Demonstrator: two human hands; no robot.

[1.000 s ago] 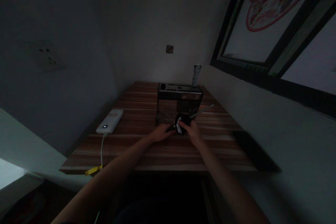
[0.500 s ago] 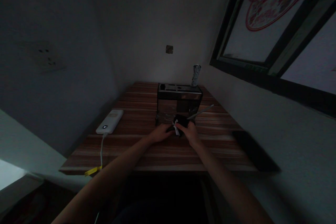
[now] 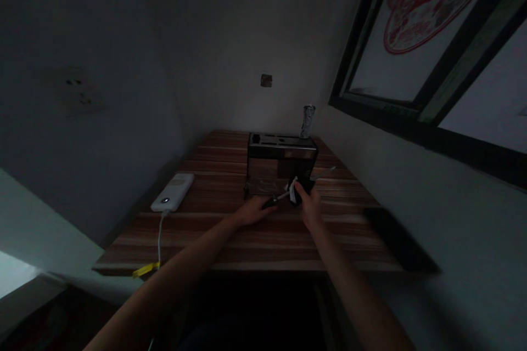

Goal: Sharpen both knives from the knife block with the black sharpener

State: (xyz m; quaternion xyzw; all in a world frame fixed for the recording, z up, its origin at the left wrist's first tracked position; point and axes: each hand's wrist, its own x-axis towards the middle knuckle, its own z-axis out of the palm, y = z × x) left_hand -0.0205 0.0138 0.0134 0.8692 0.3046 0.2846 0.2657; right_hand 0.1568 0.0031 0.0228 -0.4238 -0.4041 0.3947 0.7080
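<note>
My left hand (image 3: 252, 210) is closed around the dark handle of what looks like a screwdriver (image 3: 270, 202), its thin metal shaft pointing right. Pinched in my right hand (image 3: 312, 205) is a small black block-like piece (image 3: 306, 183), too dark to identify, with a white strip (image 3: 292, 191) on its left side. The shaft's tip reaches the white strip; whether it touches cannot be made out. Just behind both hands stands a black frame-like device (image 3: 283, 146) with a silver-edged top. A thin pale rod (image 3: 326, 172) sticks out beyond the black piece.
On the striped wooden table (image 3: 214, 175), a white power bank (image 3: 173, 192) with a cable lies left. A dark flat object (image 3: 399, 238) rests at the right edge. A silvery patterned cylinder (image 3: 307, 122) stands at the device's back right corner. Walls enclose the table.
My right hand has moved right and slightly up with the black piece, away from my left hand. The screwdriver's shaft now shows between them. My left hand has hardly moved.
</note>
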